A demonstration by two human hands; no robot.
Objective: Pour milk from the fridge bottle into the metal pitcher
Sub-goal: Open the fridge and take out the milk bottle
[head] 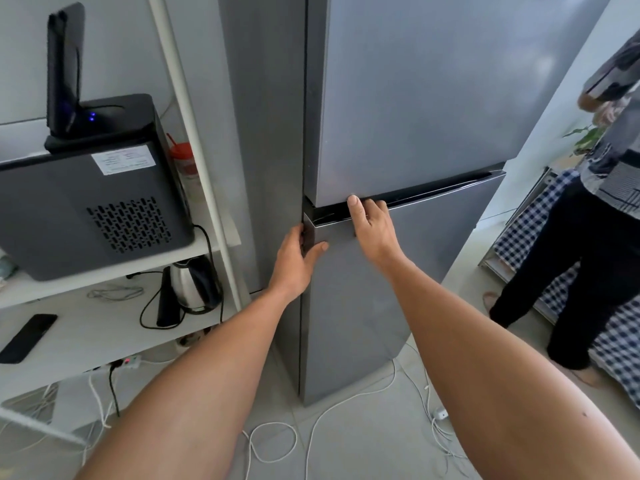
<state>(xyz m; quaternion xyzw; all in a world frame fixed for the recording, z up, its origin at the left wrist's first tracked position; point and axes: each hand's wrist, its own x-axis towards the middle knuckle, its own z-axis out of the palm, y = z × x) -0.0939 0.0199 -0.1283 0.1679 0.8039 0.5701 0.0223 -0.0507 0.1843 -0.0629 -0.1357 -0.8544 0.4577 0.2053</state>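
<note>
Grey fridge [398, 133] standing upright, doors shut; left hand [294, 261] curling round lower door's [363, 289] corner edge, right hand [372, 225] hooking fingers into handle slot; bystander [588, 237] standing right, kettle [192, 284] sitting left; bottle, pitcher unseen

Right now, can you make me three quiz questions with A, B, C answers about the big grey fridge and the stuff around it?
1. Where is the shiny metal electric kettle?
A. on top of the fridge
B. on the white shelf left of the fridge
C. on the floor

2. What colour is the lid of the plastic jar beside the black box machine?
A. red
B. green
C. yellow

3. What state is the lower door of the tall grey fridge in?
A. wide open
B. taken off
C. shut or barely cracked, both hands on it

Answers: 1 B, the kettle stands on the shelf. 2 A, the lid is red. 3 C, the left hand grips the door's edge, the right hand its top, and no inside shows.
</note>
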